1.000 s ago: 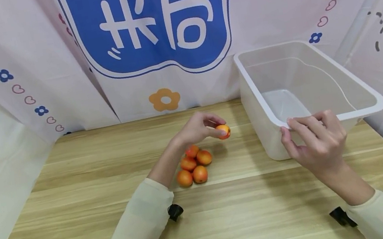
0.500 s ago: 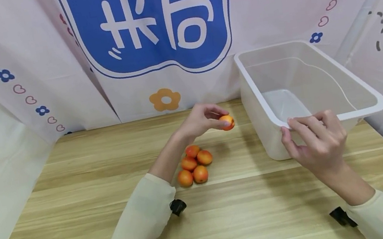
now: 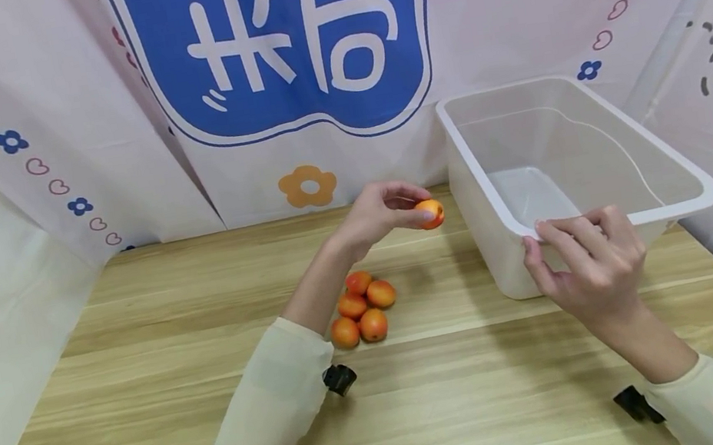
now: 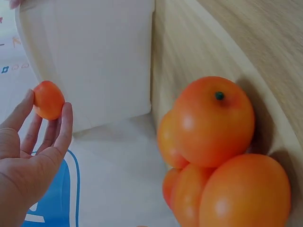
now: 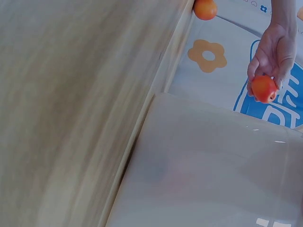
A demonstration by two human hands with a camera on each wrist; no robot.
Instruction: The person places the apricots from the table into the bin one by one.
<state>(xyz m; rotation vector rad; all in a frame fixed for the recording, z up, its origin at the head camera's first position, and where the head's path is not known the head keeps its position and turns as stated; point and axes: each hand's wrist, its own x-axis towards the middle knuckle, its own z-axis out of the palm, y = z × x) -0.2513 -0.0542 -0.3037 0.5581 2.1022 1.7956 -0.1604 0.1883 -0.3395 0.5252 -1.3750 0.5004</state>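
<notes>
Left hand (image 3: 379, 211) is pinching 1 orange-red fruit (image 3: 430, 215) between thumb and fingers, holding it above worktop (image 3: 429, 413), just beside white bin (image 3: 487, 233). Right hand (image 3: 589, 259) is gripping bin's near rim (image 3: 670, 211), fingers curling over edge; thumb is apparently pressing outer wall, contact being hard to see. 5 similar fruits (image 3: 357, 305) are lying clustered on worktop, left of bin. Bin is standing upright before printed cloth backdrop (image 3: 236, 171).

The worktop (image 3: 148, 411) is viewed forward and down from the head, while the bin (image 3: 492, 240) is shared by both closer, tilted wrist views.
</notes>
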